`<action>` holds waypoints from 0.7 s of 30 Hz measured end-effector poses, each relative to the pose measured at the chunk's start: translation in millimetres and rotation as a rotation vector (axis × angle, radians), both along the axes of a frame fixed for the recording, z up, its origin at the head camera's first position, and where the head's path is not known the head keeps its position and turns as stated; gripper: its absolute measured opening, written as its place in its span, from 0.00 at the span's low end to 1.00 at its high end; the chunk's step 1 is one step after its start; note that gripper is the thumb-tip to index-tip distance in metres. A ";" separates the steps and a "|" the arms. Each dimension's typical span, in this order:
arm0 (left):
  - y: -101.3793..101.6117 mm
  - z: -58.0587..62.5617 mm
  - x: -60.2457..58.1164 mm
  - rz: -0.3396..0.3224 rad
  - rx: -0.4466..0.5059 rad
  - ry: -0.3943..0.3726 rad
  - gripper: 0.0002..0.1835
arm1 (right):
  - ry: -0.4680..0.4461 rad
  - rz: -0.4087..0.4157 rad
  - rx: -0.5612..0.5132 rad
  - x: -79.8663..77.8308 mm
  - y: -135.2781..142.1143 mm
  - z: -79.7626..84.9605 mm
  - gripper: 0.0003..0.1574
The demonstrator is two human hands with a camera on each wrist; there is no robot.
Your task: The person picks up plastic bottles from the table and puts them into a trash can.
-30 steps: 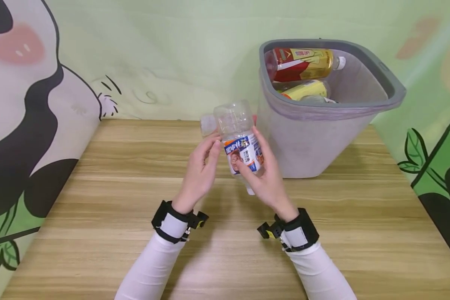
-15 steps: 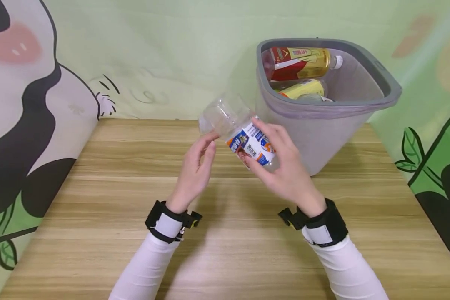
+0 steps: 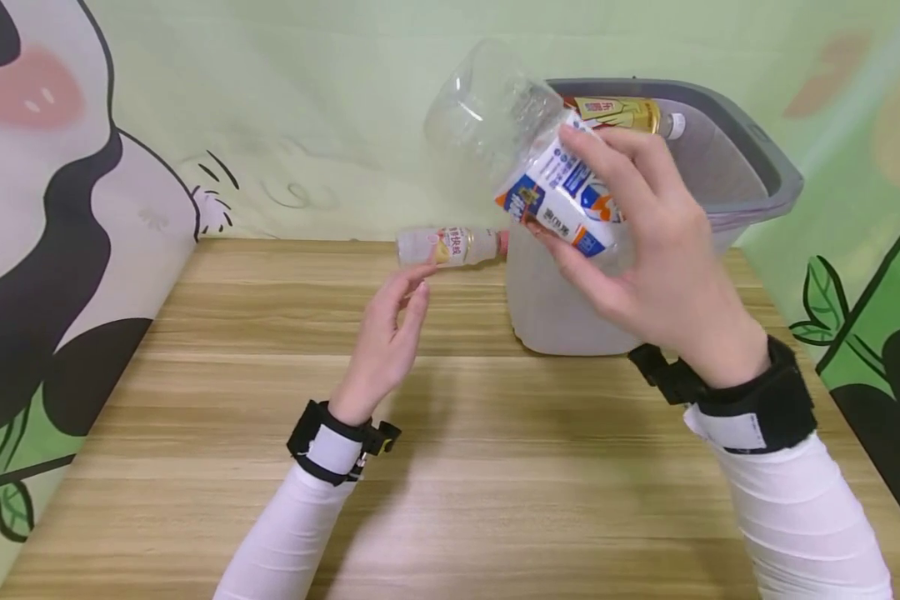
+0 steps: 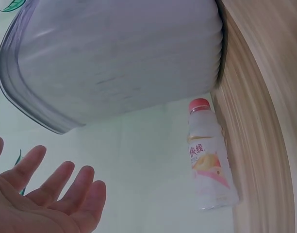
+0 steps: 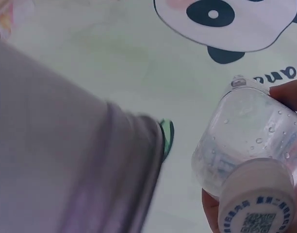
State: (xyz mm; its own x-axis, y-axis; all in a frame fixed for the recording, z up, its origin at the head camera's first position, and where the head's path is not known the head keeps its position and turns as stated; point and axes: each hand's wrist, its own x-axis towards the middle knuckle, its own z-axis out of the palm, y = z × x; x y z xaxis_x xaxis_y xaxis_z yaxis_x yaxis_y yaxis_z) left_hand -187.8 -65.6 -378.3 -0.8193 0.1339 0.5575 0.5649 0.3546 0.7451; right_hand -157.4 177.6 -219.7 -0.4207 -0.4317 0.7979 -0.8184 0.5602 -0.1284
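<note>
My right hand (image 3: 667,250) grips a clear plastic bottle (image 3: 562,196) round its blue, white and orange label, raised in front of the bin's left rim. The bottle is tilted, its base pointing up and left. In the right wrist view its white cap (image 5: 257,199) faces the camera and droplets cling inside the wall. My left hand (image 3: 382,337) is held over the table with relaxed fingers and nothing in them. Beyond its fingertips a milky bottle with a pink cap (image 3: 453,247) lies on its side at the table's back edge; the left wrist view shows it too (image 4: 209,155).
A grey bin (image 3: 776,179) with a liner folded over its rim stands at the back right of the wooden table (image 3: 450,500). Inside it lies a red and gold bottle (image 3: 622,112). A printed panda backdrop (image 3: 307,108) rises behind the table.
My right hand has lifted the clear bottle up and to the right, away from the left hand, towards the bin. The pink-capped bottle behind is now uncovered. My left hand has barely moved.
</note>
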 end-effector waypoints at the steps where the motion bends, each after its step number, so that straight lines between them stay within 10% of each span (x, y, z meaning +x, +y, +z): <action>1: 0.5 0.0 0.3 -0.001 0.000 -0.006 0.18 | 0.014 -0.017 0.008 -1.5 2.3 5.8 0.39; 9: 1.0 -0.9 1.2 -0.001 -0.011 -0.014 0.19 | 0.029 -0.183 0.100 -32.2 33.0 33.4 0.41; 21: 3.2 -5.0 3.2 0.001 -0.014 -0.012 0.21 | 0.082 -0.304 -0.007 -60.0 61.3 26.4 0.28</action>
State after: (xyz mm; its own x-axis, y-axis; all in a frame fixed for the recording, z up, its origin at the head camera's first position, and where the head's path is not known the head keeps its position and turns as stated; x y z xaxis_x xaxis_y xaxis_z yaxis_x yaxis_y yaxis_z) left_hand -184.7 -62.4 -383.3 -0.8263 0.1404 0.5454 0.5552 0.3658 0.7470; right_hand -217.4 239.0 -193.3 -0.4640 -0.2900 0.8370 -0.6211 0.7802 -0.0740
